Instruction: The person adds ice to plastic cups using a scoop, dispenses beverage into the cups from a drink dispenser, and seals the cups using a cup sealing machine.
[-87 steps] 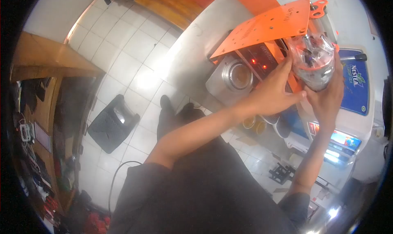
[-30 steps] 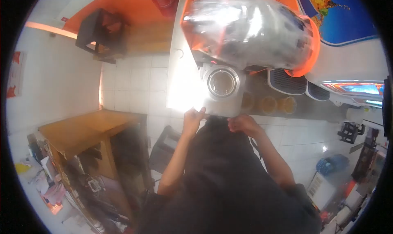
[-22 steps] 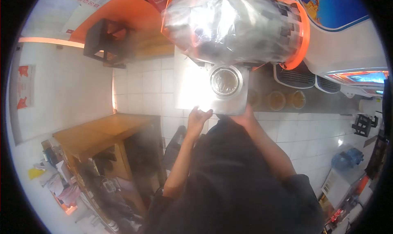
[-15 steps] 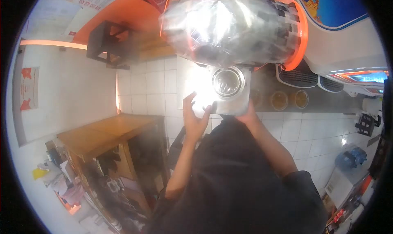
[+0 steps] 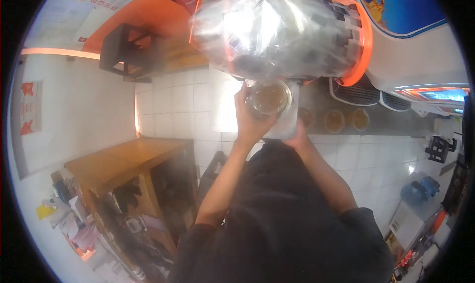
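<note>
A clear plastic cup of brownish drink [image 5: 270, 99] sits at the round opening of a silver metal tray [image 5: 288, 127], beneath a machine carrying a big roll of clear film [image 5: 267, 30]. Around the cup's left and near side, my left hand [image 5: 251, 122] is closed, fingers on the far left and thumb at the front. My right hand [image 5: 298, 137] is at the tray's right front corner; its fingers are mostly hidden by the tray. Just right of it, several cups of similar drink [image 5: 334, 120] stand in a row on the dark counter.
Grey drip trays [image 5: 354, 92] of a large white dispenser [image 5: 410, 60] lie beyond the cups. To the left stands a wooden cabinet [image 5: 128, 156] with cluttered shelves. A black stand [image 5: 123, 52] is at the upper left, and blue bottles [image 5: 420, 189] are at the right.
My left hand has moved right and up from the tray's left side onto the cup. Brownish drink now shows at the opening, where a shiny clear round was before. The right hand has barely moved.
</note>
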